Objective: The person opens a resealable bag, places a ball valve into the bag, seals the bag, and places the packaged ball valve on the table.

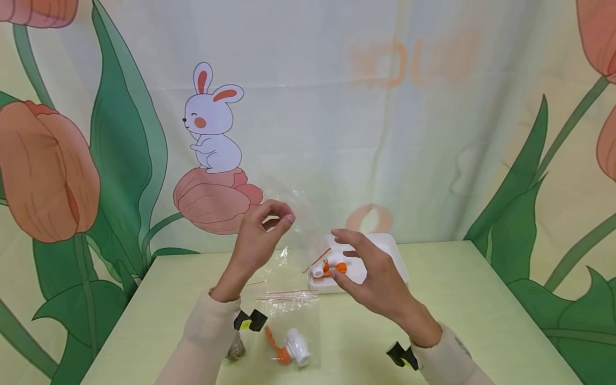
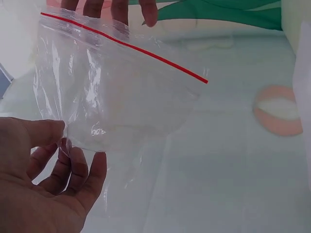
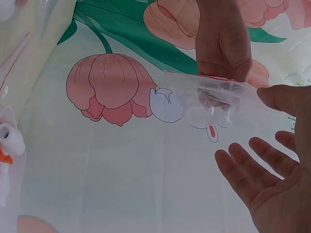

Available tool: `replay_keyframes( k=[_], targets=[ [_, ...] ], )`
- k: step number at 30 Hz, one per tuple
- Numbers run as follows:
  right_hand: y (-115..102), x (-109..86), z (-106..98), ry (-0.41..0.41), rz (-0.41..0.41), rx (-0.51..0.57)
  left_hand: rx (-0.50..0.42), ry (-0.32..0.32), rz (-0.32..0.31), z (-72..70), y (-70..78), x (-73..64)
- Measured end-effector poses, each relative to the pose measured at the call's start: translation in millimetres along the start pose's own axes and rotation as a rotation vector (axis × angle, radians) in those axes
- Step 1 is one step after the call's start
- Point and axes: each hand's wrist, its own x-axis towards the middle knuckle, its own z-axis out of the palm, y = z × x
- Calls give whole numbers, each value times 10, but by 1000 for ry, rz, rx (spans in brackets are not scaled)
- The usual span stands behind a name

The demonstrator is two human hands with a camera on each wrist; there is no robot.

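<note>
My left hand (image 1: 257,240) is raised above the table and pinches a clear plastic zip bag (image 2: 116,97) between thumb and fingers. In the left wrist view, the bag hangs thin, with a red strip running along its upper edge. My right hand (image 1: 375,272) is held up to the right of the bag. Its fingers (image 3: 243,165) are spread and loosely bent, with the thumb near the bag's corner; whether it touches is unclear. No item shows inside the raised bag.
A white tray (image 1: 385,256) at the back holds white-and-orange plastic parts (image 1: 332,266). In front lies another zip bag (image 1: 310,315) with a white-and-orange part (image 1: 295,347) inside. A small brownish thing (image 1: 236,348) sits beside the left sleeve. A printed curtain (image 1: 308,117) stands behind the table.
</note>
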Motion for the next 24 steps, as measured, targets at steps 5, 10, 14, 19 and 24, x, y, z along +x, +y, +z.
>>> replay_keyframes(
  k=[5,10,14,19,24],
  targets=[
    [-34,6,18,-7,24,33,-72,-21,-55,13,43,-14],
    [-78,6,32,-3,32,56,-107,-31,-87,33,76,-48],
    [-97,13,56,23,13,85,-133,-40,-100,64,74,-73],
    [-88,6,81,67,-24,56,-145,-60,-120,101,69,-106],
    [-77,-4,97,108,-31,34,-154,-93,-143,139,51,-140]
  ],
)
